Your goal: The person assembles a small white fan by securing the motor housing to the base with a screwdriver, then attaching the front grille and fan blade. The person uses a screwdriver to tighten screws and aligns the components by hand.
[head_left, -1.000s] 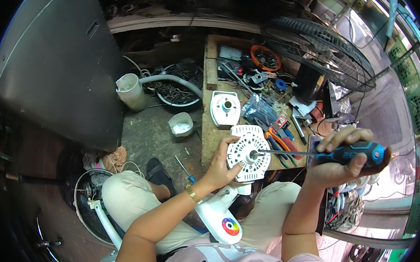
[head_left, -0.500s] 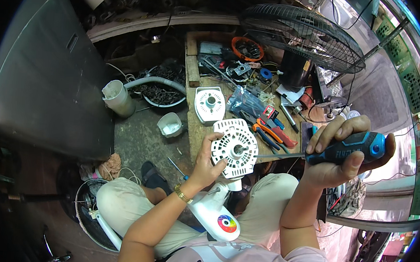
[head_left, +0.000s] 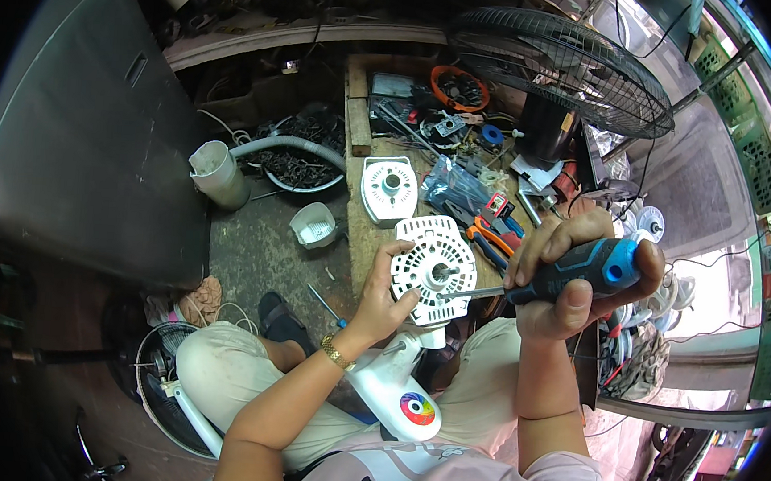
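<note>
Right hand (head_left: 559, 315) wrapped round blue-black screwdriver (head_left: 581, 277), its tip over the white slotted motor housing (head_left: 445, 311), contact undetermined. Left hand (head_left: 381, 303) grips the housing's left edge, beside the workbench (head_left: 369, 244). Orange dish (head_left: 436, 85) contains small parts (head_left: 461, 88); floor basin (head_left: 313, 189), dark scrap (head_left: 296, 170). Black fan (head_left: 567, 74) stands beyond pliers (head_left: 489, 241). White stand (head_left: 384, 388) bears multicoloured round label (head_left: 427, 407).

Left fingers (head_left: 392, 251) gripping white slotted fan housing (head_left: 427, 250), right fingers (head_left: 576, 231) around blue-black screwdriver (head_left: 593, 269)

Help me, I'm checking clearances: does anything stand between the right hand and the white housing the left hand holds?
Only the screwdriver in the right hand, its shaft reaching over the white housing; nothing else visible stands between.
</note>
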Demonstrator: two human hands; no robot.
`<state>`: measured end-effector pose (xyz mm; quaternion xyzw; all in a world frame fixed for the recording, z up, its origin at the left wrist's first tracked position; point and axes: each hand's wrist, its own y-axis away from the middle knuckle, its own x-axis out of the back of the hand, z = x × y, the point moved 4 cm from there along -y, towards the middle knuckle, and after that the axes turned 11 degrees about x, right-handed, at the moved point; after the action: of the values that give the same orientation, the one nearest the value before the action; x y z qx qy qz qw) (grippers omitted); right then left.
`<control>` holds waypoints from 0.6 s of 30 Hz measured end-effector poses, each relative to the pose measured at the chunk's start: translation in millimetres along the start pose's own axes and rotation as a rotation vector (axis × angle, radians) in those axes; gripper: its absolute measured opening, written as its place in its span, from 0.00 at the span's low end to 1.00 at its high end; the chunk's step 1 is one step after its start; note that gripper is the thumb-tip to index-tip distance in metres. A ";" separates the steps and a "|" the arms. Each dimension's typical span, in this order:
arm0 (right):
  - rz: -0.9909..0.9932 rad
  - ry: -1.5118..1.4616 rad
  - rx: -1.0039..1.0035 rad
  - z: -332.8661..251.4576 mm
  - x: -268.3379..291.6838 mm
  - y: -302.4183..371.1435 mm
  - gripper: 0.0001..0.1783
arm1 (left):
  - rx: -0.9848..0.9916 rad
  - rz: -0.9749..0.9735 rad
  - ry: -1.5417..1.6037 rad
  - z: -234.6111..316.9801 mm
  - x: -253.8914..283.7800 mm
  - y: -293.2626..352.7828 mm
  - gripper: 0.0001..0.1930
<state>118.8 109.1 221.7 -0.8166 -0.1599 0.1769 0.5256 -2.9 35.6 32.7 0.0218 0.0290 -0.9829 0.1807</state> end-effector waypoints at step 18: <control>-0.046 -0.058 0.027 11.8 -1.4 5.2 0.31 | 0.003 0.015 0.012 0.0 0.7 0.5 0.30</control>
<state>112.6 115.8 212.6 -0.8000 -0.1915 0.1904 0.5358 -3.4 34.9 32.6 0.0281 0.0283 -0.9813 0.1881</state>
